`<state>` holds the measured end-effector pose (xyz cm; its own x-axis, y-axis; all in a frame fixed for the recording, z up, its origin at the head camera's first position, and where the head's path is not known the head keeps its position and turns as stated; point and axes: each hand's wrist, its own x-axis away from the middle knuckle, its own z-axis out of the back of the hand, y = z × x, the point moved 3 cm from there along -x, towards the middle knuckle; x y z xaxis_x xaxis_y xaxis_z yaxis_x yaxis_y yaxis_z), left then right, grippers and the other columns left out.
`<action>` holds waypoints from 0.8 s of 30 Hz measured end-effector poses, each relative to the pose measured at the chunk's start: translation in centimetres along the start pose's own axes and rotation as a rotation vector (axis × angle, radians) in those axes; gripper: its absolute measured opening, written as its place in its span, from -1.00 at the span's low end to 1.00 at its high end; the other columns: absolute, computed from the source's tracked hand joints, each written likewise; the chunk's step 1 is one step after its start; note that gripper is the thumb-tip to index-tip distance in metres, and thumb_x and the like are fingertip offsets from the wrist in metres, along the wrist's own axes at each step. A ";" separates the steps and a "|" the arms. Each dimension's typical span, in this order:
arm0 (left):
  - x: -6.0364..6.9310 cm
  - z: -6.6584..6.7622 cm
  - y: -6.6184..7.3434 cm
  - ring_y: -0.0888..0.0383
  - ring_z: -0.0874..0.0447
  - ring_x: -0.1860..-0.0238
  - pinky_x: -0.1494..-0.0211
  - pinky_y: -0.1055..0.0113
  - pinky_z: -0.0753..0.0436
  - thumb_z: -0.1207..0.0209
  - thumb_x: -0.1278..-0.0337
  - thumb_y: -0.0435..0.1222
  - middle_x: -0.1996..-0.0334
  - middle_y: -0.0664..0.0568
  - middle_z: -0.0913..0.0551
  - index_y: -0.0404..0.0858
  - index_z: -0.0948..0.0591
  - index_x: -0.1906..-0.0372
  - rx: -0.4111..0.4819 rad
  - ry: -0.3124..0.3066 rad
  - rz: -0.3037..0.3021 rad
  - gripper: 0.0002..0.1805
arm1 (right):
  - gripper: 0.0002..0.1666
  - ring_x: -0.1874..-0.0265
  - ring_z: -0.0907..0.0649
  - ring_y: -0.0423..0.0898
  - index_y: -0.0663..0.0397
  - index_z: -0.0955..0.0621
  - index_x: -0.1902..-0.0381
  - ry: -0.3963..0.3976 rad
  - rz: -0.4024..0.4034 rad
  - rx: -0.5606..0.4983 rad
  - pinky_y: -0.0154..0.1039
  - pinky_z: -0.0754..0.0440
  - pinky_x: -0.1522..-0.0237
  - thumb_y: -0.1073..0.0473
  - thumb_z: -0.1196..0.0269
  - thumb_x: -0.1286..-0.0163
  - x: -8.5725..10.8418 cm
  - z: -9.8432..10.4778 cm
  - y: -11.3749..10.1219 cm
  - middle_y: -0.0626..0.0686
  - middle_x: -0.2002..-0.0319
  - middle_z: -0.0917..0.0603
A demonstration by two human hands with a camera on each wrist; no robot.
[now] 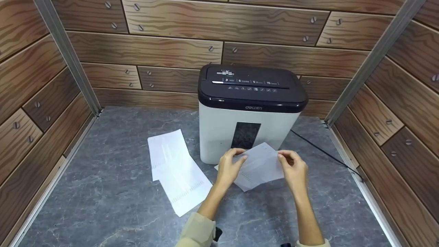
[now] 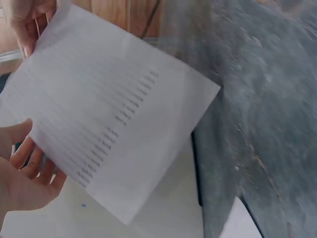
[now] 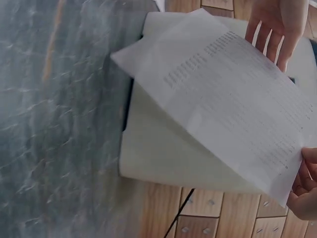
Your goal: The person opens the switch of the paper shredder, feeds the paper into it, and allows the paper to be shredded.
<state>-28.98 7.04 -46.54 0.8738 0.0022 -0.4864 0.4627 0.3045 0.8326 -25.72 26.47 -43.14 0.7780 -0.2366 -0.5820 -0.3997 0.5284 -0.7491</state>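
A printed white sheet (image 1: 260, 168) is held up in front of the shredder (image 1: 253, 89). My left hand (image 1: 229, 168) grips its left edge between thumb and fingers. On the sheet's right edge, my right hand (image 1: 294, 169) pinches with thumb and fingertips. In the left wrist view the sheet (image 2: 114, 99) lies tilted between the left hand (image 2: 29, 173) and the right hand (image 2: 32, 22). The right wrist view has the sheet (image 3: 223, 99), with a second corner showing behind it, the right hand (image 3: 307, 186) and the left hand (image 3: 280, 29).
Two overlapping printed sheets (image 1: 178, 171) lie on the grey marbled surface (image 1: 120, 206) to the left of the shredder. A black cable (image 1: 325, 152) runs from behind the shredder to the right. Wood-patterned walls (image 1: 171, 51) with metal corner posts enclose the back and sides.
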 end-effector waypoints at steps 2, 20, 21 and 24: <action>-0.1 0.3 0.4 0.11 -0.60 0.18 0.05 0.25 -0.55 -0.24 -0.06 -0.38 0.30 0.03 -0.65 -0.30 -0.64 0.29 0.073 0.045 -0.001 -0.90 | -0.90 0.38 -0.58 -0.24 0.34 -0.64 0.31 -0.004 0.039 -0.031 -0.51 -0.51 0.27 0.43 -0.24 -0.19 -0.1 -0.1 -0.9 0.16 0.37 -0.65; -0.7 3.2 1.8 0.07 -0.60 0.26 0.17 0.31 -0.57 -0.19 -0.10 -0.44 0.36 -0.09 -0.65 -0.43 -0.62 0.29 0.339 0.219 0.111 -0.90 | -0.86 0.36 -0.56 -0.26 0.57 -0.50 0.32 0.017 -0.183 -0.170 -0.49 -0.51 0.25 0.48 -0.19 -0.21 1.0 -0.9 -1.9 0.28 0.36 -0.58; -0.8 3.2 1.8 0.05 -0.60 0.26 0.16 0.29 -0.57 -0.19 -0.10 -0.45 0.36 -0.10 -0.64 -0.44 -0.62 0.29 0.338 0.220 0.114 -0.89 | -0.87 0.39 -0.57 -0.26 0.57 -0.50 0.34 0.021 -0.187 -0.174 -0.49 -0.53 0.28 0.49 -0.19 -0.21 1.0 -1.0 -1.9 0.28 0.38 -0.57; -0.8 3.1 1.1 0.07 -0.61 0.27 0.17 0.30 -0.58 -0.19 -0.10 -0.43 0.37 -0.08 -0.65 -0.42 -0.64 0.30 0.319 0.227 0.116 -0.89 | -0.89 0.45 -0.57 -0.30 0.60 -0.49 0.37 0.026 -0.179 -0.207 -0.46 -0.58 0.33 0.51 -0.17 -0.21 1.1 -1.3 -1.6 0.32 0.41 -0.56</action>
<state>-28.72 4.43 -44.36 0.8841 0.2403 -0.4008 0.4175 -0.0207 0.9085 -24.86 24.29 -42.94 0.8335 -0.3333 -0.4406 -0.3497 0.2990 -0.8878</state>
